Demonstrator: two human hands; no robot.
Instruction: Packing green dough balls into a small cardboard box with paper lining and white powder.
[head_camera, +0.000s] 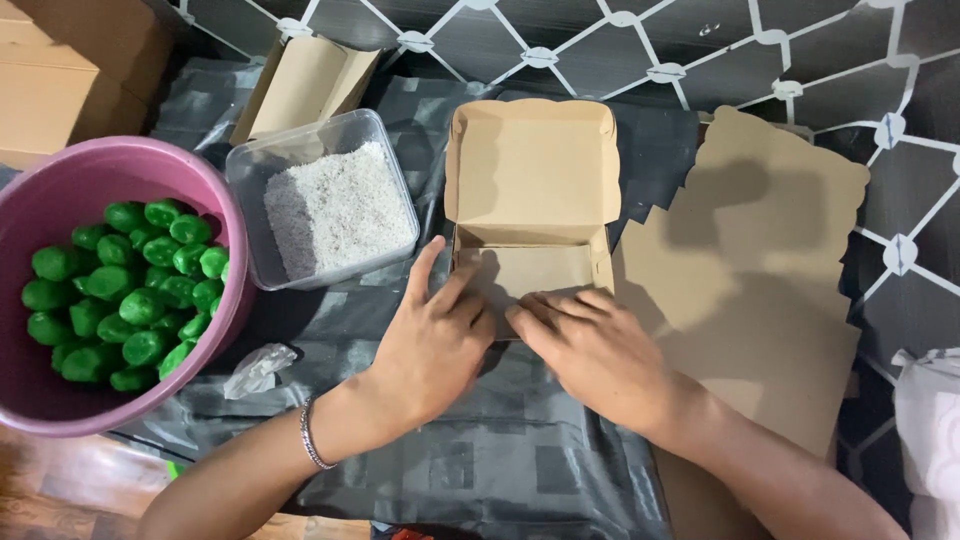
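Left grip: left hand (432, 345) lies flat, fingers spread, clasping nothing, pressing the front-left wall of the brown card box (530, 215).
Right grip: right hand (598, 352) lies flat too, fingertips on the box's front edge, likely to steady the fold.
Box: mid-surface, lid standing open toward the far edge.
Right side: flat card blanks (760, 290), stacked.
Left side: clear tub of white crumbs (335, 210), then a pink basin (215, 200) of green balls (130, 300).
Obstructions: none between hands and box.
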